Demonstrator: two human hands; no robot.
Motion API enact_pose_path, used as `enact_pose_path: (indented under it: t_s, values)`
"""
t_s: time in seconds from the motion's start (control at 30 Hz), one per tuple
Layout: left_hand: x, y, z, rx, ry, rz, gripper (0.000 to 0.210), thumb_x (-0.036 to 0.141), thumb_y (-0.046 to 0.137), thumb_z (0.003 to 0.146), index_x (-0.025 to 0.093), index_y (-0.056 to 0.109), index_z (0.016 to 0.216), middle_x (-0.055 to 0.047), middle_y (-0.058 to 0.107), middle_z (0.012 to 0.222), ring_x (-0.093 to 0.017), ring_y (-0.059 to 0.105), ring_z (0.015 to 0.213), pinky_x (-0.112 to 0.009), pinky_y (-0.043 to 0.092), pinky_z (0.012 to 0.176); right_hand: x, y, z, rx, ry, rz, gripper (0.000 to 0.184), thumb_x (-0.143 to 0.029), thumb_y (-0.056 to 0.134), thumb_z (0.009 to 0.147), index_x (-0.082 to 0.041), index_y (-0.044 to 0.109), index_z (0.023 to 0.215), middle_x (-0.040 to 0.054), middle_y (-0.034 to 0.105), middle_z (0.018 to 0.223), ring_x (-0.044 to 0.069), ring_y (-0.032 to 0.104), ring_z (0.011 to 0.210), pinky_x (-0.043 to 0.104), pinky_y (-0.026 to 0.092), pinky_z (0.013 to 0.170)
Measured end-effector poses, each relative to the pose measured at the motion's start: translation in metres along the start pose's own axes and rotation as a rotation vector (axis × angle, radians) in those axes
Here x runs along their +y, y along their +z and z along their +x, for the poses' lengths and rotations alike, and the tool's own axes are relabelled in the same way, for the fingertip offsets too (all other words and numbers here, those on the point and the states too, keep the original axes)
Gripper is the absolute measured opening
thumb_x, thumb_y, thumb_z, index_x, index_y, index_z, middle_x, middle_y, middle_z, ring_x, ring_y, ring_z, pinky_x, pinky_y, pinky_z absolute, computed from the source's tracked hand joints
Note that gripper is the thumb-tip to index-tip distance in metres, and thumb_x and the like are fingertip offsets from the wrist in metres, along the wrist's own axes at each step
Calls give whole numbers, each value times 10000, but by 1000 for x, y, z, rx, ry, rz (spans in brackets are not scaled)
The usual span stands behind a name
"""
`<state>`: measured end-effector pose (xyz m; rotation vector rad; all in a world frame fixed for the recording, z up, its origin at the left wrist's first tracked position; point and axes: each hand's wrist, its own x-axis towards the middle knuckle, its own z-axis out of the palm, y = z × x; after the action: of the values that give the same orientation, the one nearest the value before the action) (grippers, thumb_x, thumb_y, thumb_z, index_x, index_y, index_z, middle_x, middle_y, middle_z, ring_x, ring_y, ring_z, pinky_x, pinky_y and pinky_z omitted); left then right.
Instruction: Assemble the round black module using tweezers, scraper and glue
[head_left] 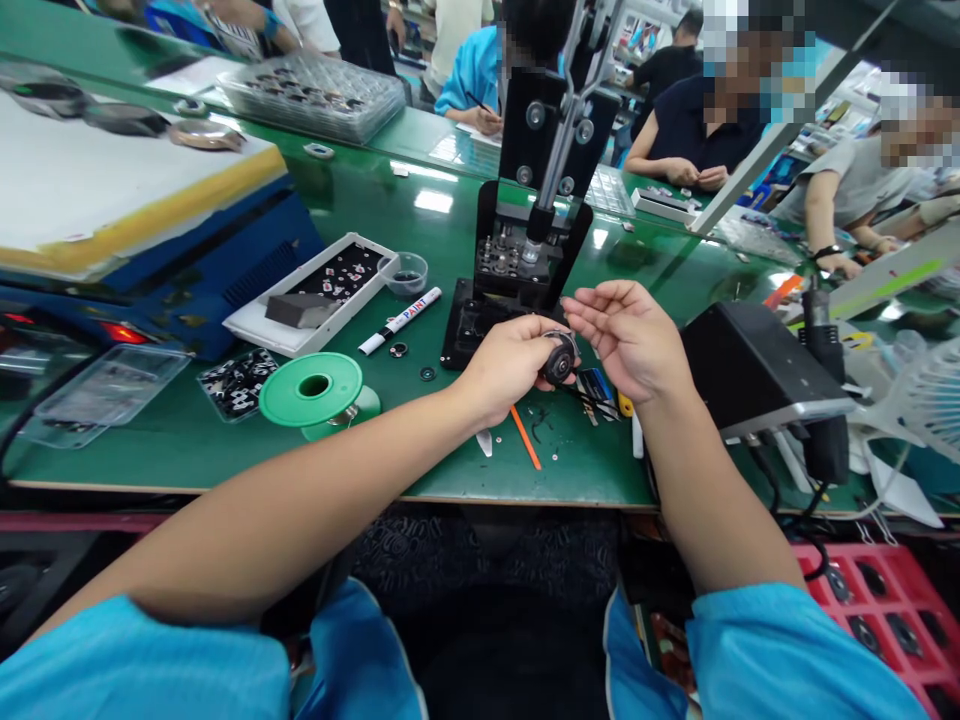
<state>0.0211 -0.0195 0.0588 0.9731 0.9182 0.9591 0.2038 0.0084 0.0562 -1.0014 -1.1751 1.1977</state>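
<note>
My left hand (517, 365) is closed around a round black watch case (559, 360), its face with a small centre hub turned towards me. Just right of it, my right hand (626, 335) is raised with the palm in view and the fingers bent together towards the case. Its fingertips seem pinched; anything between them is too small to make out. Both hands are in front of a black hand press (517, 255) standing on the green bench. Below them lie an orange stick (526, 438) and small dark scraps (538, 425).
Left are a green spool (311, 388), a paint marker (401, 320), a white tray of small parts (315, 290), a clear cup (403, 274) and a blue machine (225, 255). Right stand a black box (757, 365) and a white fan (926, 400). Co-workers sit across the bench.
</note>
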Motion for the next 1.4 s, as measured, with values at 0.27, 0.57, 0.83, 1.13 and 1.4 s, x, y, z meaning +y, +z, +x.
enact_pose_path:
  t_s: [0.27,0.57,0.83,1.13,1.4]
  values:
    - [-2,-2,0,-74,-53,-13,218,83,641,916,151,804,1042,-52,824,839,-131,776,617,-194,487,523,2,15,-10,-138,3,80,335,-143,783,772,-269,688,1068,17,832,1213,221,814,1263,461,613,1253]
    - [0,-3,2,-106,-57,-82,354,77,639,908,122,821,1208,-56,832,839,-128,784,630,-167,473,498,2,13,-7,-150,55,104,445,-132,802,774,-298,752,1184,20,844,1276,250,777,1321,474,637,1209]
    - [1,-5,3,-44,6,-131,290,86,670,946,118,806,1199,-36,826,836,-121,795,633,-157,487,486,3,7,-3,-51,119,2,469,-443,1055,688,-238,716,940,-13,745,858,134,650,711,289,570,633]
    - [3,-6,4,-6,37,-125,281,91,668,970,126,798,1217,-46,838,862,-134,804,646,-168,487,494,5,5,-2,-14,24,-97,393,-462,1010,715,-233,735,876,-17,711,803,131,630,725,300,527,680]
    - [4,-4,2,-2,43,-104,269,101,654,1012,118,799,1238,-59,842,884,-125,789,621,-166,461,475,9,6,1,8,-70,-185,295,-420,934,787,-246,729,907,-12,721,836,152,664,763,311,552,693]
